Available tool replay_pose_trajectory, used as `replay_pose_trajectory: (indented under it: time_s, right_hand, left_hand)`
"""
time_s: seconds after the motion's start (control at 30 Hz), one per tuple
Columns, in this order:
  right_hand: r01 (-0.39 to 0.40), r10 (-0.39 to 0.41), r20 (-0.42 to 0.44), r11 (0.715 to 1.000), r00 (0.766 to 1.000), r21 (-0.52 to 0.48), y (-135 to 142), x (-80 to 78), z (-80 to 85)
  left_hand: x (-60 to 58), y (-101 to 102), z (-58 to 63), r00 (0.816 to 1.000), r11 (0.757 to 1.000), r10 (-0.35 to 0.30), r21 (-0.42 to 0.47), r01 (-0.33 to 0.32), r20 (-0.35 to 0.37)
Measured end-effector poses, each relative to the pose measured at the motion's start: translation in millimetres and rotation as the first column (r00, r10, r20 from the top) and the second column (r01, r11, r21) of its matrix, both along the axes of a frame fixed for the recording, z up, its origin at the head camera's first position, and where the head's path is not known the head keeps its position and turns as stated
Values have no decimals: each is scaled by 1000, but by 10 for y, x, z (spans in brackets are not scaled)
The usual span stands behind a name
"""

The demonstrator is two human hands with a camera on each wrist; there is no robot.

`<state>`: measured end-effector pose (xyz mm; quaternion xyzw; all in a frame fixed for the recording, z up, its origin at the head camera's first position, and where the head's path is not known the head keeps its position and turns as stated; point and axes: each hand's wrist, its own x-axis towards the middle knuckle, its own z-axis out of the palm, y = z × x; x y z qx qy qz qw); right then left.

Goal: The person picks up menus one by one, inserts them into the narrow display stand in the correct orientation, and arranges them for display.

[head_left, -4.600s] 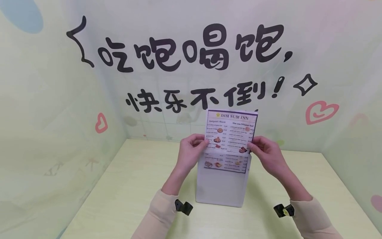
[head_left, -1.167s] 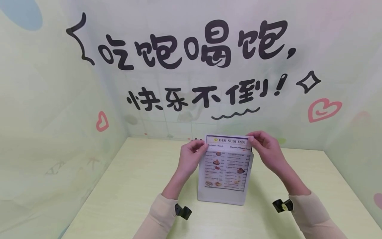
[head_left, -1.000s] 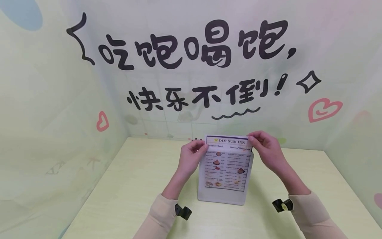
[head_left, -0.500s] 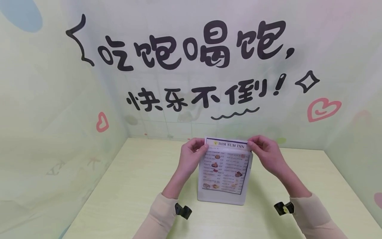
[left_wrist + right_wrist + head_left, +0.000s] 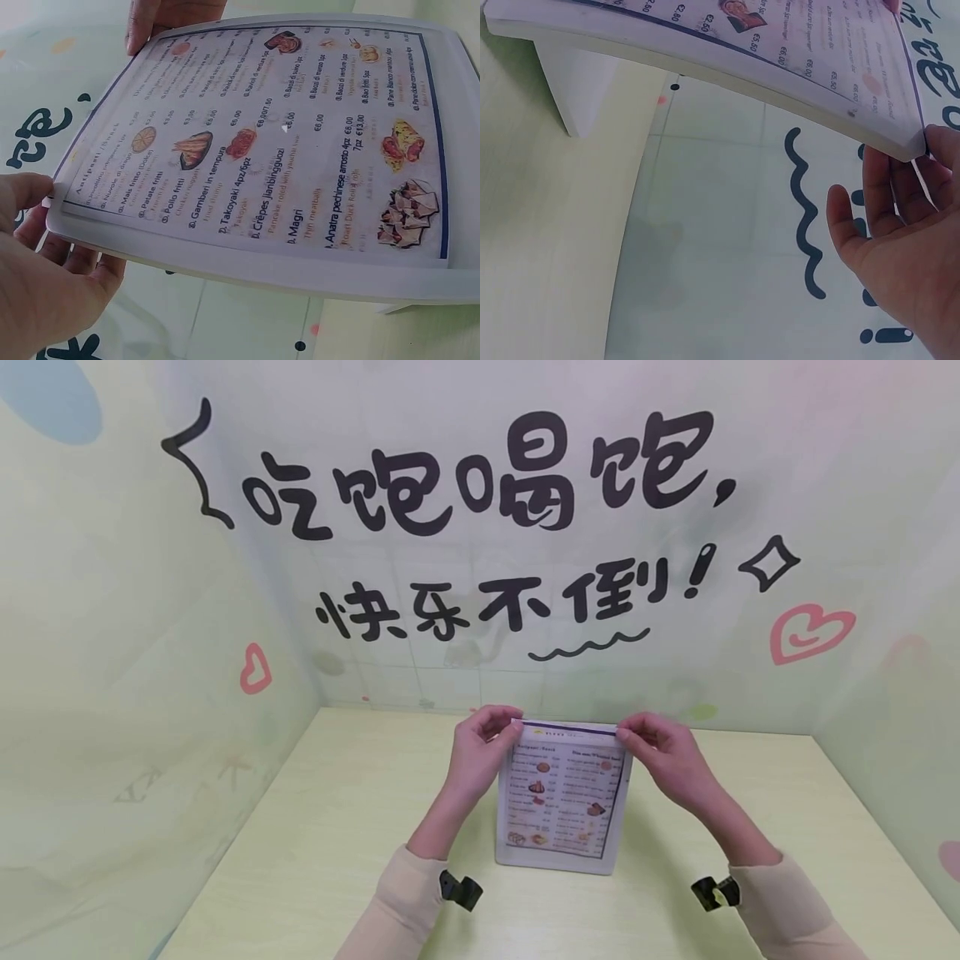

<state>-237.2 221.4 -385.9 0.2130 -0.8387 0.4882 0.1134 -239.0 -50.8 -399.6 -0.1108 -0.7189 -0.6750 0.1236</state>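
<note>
A printed menu sheet (image 5: 566, 793) sits almost fully inside a white upright menu stand (image 5: 551, 860). Only its top strip with the purple line sticks out above the stand's upper edge. My left hand (image 5: 478, 750) pinches the menu's top left corner, thumb in front and fingers behind; the left wrist view shows this hand (image 5: 56, 270) close against the stand's corner. At the top right corner my right hand (image 5: 667, 760) pinches the sheet the same way. In the right wrist view, some fingers of that hand (image 5: 900, 225) reach behind the stand's corner.
The stand's rear support (image 5: 570, 82) rests on a pale wooden table (image 5: 322, 860). A printed cloth backdrop (image 5: 420, 677) with black lettering rises behind the table, and similar cloth walls (image 5: 112, 735) flank it. A black camera mount (image 5: 461, 891) is on each wrist.
The menu has slid downward into the stand, from about half exposed until just the top strip shows. Both hands have come down with it, still holding its corners.
</note>
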Motion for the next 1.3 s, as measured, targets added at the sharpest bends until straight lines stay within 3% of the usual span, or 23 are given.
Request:
replay_pose_trajectory:
  time_s: [0.67, 1.0, 1.3]
  right_hand:
    - [-11, 11, -23, 1000, 1000, -27, 16, 59, -17]
    - [-8, 8, 7, 1000, 1000, -4, 50, 90, -50]
    - [-39, 41, 37, 998, 998, -58, 80, 120, -100]
  left_hand:
    - [-3, -16, -39, 1000, 999, -25, 21, 25, 7]
    - [-12, -2, -78, 998, 996, -42, 78, 39, 40]
    - [9, 28, -55, 997, 994, -28, 110, 20, 73]
